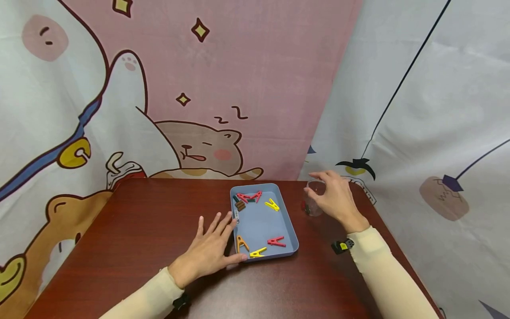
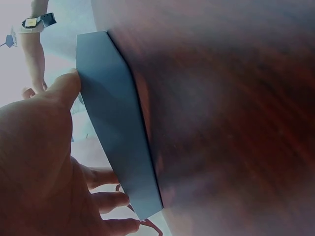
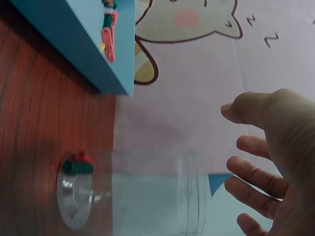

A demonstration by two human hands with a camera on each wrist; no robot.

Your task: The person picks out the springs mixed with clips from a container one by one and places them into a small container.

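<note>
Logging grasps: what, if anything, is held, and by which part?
Nothing looks held: the left hand, fingers spread, touches the blue rectangular plastic tray at its rim; the right hand is off the transparent cylindrical jar.

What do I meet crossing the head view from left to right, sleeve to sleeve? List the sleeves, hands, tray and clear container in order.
Left sleeve → left hand → blue tray → clear container → right hand → right sleeve.

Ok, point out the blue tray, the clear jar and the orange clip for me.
Blue tray (image 1: pixel 263 225): head view, bare floor near its middle.
Clear jar (image 3: pixel 142 199): right wrist view, its side wall.
Orange clip (image 1: pixel 239 240): head view, upper part of its body.
</note>
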